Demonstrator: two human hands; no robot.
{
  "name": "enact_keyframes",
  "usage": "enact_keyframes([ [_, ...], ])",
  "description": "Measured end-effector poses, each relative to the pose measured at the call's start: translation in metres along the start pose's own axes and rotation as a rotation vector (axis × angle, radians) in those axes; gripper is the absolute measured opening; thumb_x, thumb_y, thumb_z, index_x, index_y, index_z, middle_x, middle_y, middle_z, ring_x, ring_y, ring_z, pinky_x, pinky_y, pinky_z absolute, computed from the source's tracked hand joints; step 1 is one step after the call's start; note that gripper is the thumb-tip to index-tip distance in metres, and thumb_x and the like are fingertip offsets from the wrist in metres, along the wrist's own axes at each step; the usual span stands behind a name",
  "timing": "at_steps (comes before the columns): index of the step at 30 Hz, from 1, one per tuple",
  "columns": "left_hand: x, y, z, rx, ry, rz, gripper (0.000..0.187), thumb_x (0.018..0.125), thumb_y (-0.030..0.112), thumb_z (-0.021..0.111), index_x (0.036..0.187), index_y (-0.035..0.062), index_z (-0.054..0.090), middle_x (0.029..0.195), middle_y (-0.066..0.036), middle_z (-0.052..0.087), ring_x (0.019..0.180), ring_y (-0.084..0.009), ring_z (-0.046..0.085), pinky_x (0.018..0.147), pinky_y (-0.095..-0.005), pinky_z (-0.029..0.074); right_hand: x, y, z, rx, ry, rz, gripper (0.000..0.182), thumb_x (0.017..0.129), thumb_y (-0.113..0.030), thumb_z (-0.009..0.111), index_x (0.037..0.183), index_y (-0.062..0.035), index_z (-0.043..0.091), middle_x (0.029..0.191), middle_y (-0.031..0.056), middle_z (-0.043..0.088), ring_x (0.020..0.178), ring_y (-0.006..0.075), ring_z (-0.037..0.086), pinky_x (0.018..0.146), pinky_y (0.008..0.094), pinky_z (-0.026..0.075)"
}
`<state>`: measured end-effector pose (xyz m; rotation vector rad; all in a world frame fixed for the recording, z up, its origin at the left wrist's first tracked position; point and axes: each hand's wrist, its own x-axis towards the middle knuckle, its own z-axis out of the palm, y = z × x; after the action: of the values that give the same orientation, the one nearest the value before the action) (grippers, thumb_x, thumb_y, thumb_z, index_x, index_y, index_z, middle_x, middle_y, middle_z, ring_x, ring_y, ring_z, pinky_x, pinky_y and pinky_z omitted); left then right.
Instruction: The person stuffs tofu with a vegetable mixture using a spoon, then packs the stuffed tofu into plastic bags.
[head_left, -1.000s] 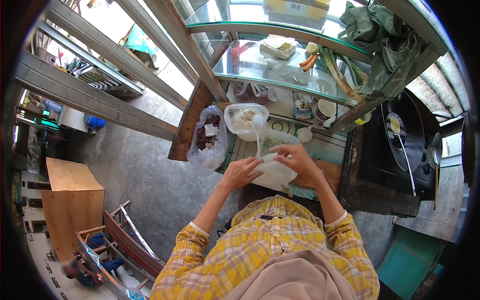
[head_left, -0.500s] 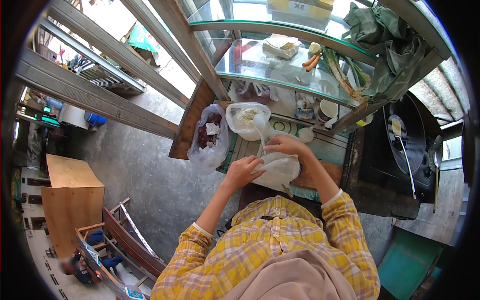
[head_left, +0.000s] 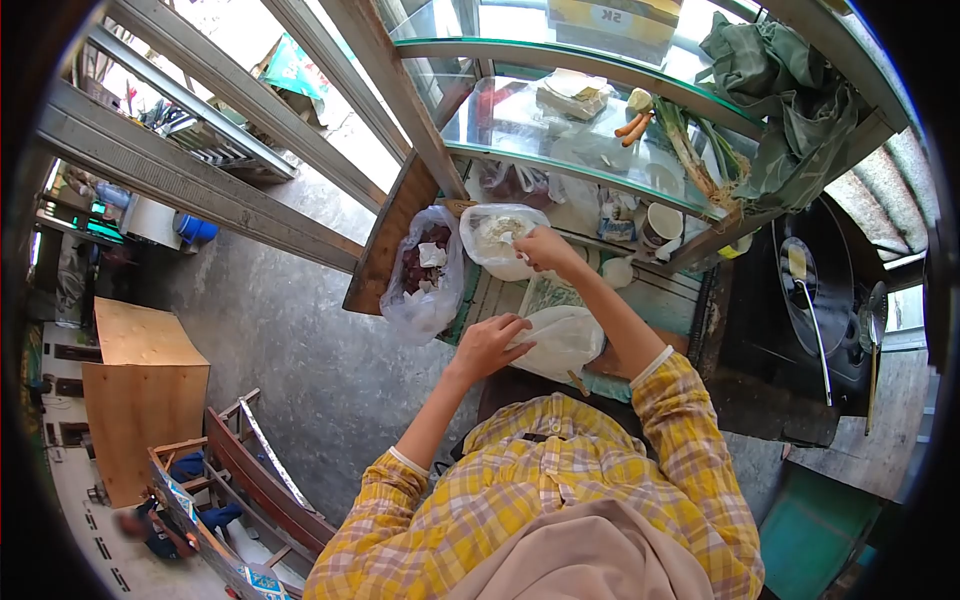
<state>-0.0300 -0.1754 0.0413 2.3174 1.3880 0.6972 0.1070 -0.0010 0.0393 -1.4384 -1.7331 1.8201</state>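
My right hand [head_left: 545, 250] is closed on a spoon at the right rim of a plastic bag [head_left: 482, 260] holding pale, flour-like powder [head_left: 498, 232]. Most of the spoon is hidden by the hand and the powder. Closer to my body, my left hand [head_left: 488, 347] pinches the left edge of a whitish translucent plastic bag [head_left: 562, 343]. What that bag contains is hard to make out. Left of the powder stands another plastic bag [head_left: 420, 318] with dark reddish pieces and white scraps inside.
A small tied white bag [head_left: 617, 271] and a paper cup [head_left: 660, 228] stand behind my right arm. Glass shelves [head_left: 590, 165] rise above the counter, with carrots [head_left: 636, 128] and leeks on one. To the right sits a black wok [head_left: 815, 270] with a ladle. A person sits at lower left.
My right hand has moved forward and left with the spoon, from over the near bag to the powder bag. My left hand stays at the near bag's edge.
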Motion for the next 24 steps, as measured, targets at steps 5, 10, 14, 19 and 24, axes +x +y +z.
enact_keyframes([
  [5,0.003,0.001,-0.004,0.000,-0.028,-0.014,0.028,0.083,0.033,0.066,0.096,0.0099,0.060,0.091,-0.007,0.062,0.079,-0.0262,0.064,0.066,-0.0359,0.051,-0.028,0.001,-0.017,-0.214,0.199,-0.076,0.048,0.085,-0.048,0.053,0.081,-0.0041,0.072,0.055,0.0106,0.058,0.053,0.0211,0.058,0.059,0.0352,0.046],
  [10,0.003,0.003,-0.010,-0.039,-0.054,-0.048,0.040,0.074,0.037,0.074,0.100,0.0108,0.060,0.095,-0.007,0.062,0.083,-0.0268,0.063,0.070,-0.0357,0.051,-0.125,0.023,-0.027,-0.451,0.092,-0.417,0.043,0.080,-0.051,0.060,0.097,-0.0123,0.069,0.092,0.0051,0.063,0.090,0.0204,0.059,0.080,0.0357,0.040],
  [14,0.004,0.002,-0.013,-0.206,-0.001,-0.019,0.049,0.067,0.031,0.080,0.106,0.0098,0.059,0.101,-0.008,0.061,0.082,-0.0253,0.063,0.068,-0.0341,0.052,-0.157,0.060,-0.010,-0.625,0.164,-0.495,0.024,0.077,-0.027,0.070,0.098,-0.0143,0.069,0.098,0.0034,0.061,0.098,0.0225,0.056,0.087,0.0406,0.034],
  [19,-0.010,-0.002,-0.027,-0.546,-0.032,-0.284,0.053,0.067,0.018,0.082,0.114,0.0067,0.060,0.102,-0.005,0.062,0.076,-0.0142,0.060,0.060,-0.0254,0.051,-0.172,0.078,-0.013,-0.482,0.245,-0.455,0.019,0.075,-0.015,0.071,0.094,-0.0128,0.069,0.096,0.0036,0.060,0.097,0.0243,0.055,0.085,0.0394,0.034],
  [24,-0.023,-0.007,-0.022,-0.735,-0.015,-0.447,0.038,0.078,0.006,0.073,0.114,0.0031,0.063,0.095,-0.005,0.064,0.075,-0.0091,0.059,0.063,-0.0231,0.053,-0.183,0.077,-0.015,-0.415,0.265,-0.444,0.020,0.073,-0.013,0.070,0.093,-0.0122,0.069,0.095,0.0034,0.059,0.095,0.0235,0.055,0.084,0.0369,0.035],
])
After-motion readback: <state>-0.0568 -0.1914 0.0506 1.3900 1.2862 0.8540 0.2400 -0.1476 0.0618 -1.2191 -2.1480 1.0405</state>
